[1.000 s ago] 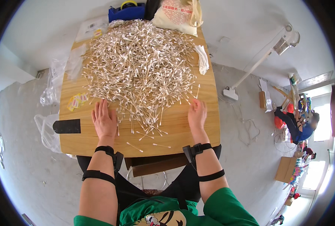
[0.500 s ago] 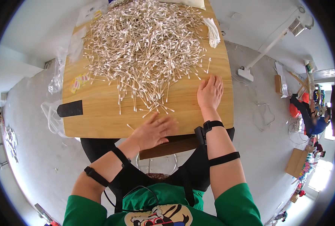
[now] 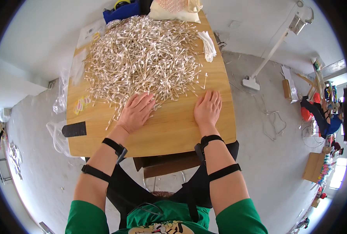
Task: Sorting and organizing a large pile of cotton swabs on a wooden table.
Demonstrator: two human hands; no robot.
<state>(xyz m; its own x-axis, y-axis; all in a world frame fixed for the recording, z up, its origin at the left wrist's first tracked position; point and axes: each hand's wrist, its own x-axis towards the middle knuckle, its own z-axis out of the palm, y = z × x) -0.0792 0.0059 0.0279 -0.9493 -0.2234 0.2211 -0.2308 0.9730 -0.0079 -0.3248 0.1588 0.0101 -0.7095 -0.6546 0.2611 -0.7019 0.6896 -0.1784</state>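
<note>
A wide heap of cotton swabs, white-tipped with pale sticks, covers much of the wooden table. At the heap's near edge my left hand lies palm down on some swabs, its fingers stretched out and covering what is beneath them. To the right, my right hand rests flat on bare wood with nothing visible in it. Just beyond that hand a single swab lies apart from the heap.
Left of the heap lie a black strip, small yellow packets and clear plastic bags. White folded cloth or gloves lie at right. At the far edge are a cream bag and a blue container. An open cardboard box is below the near edge.
My left hand has moved forward from the table's near edge onto the swabs. My right hand still rests flat on the table. The view has shifted, showing more of the far edge.
</note>
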